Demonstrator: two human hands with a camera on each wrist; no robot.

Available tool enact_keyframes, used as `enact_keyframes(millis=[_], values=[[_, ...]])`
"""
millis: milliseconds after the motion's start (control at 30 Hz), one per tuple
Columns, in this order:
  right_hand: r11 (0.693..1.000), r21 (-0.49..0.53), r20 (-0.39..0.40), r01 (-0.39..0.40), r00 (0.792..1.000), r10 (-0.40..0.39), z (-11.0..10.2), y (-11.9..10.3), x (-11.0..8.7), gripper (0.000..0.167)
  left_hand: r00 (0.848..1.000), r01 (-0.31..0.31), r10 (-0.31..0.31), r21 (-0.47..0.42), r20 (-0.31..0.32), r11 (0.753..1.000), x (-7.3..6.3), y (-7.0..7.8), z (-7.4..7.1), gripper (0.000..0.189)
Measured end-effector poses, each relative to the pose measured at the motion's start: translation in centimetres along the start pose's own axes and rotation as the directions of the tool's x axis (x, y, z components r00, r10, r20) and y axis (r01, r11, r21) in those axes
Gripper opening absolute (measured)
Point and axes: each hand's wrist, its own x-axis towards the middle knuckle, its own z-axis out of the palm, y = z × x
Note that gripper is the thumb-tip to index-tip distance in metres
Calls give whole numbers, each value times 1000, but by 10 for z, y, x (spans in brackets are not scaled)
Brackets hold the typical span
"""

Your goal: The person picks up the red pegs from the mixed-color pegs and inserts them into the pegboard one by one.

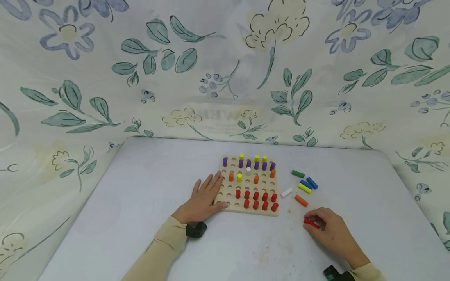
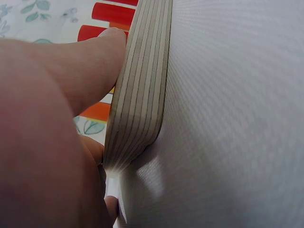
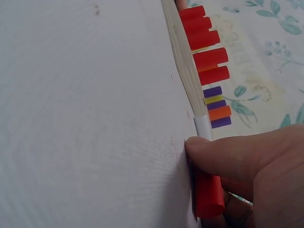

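A wooden pegboard (image 1: 247, 212) lies on the table, with red, orange, yellow, purple and white pegs standing in its holes. My left hand (image 1: 204, 199) rests on its left edge, fingers straight and thumb on the front left corner. In the left wrist view the thumb lies over the rim of the layered board (image 2: 142, 71). Off the board's front right, my right hand (image 1: 327, 230) pinches a red peg (image 1: 311, 223) between thumb and fingers, low over the table. The right wrist view shows the red peg (image 3: 209, 194) partly covered by the thumb.
Loose pegs lie right of the board: a white peg (image 1: 286, 192), an orange peg (image 1: 301, 200), a yellow peg (image 1: 304, 188), a green peg (image 1: 298, 173) and two blue pegs (image 1: 312, 182). A floral cloth (image 1: 225, 78) hangs behind the white table (image 1: 147, 171).
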Motion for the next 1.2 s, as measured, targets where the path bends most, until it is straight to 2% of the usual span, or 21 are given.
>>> enact_keyframes(millis=[700,1200], values=[[1000,25,-47,-11,999,12,0,-3,-2,19,1000,-6,6,1,-2,1000,0,0,0,87],[996,-23,-98,87,991,-89,-7,-14,0,20,1000,3,-3,-2,4,1000,-1,1,0,87]])
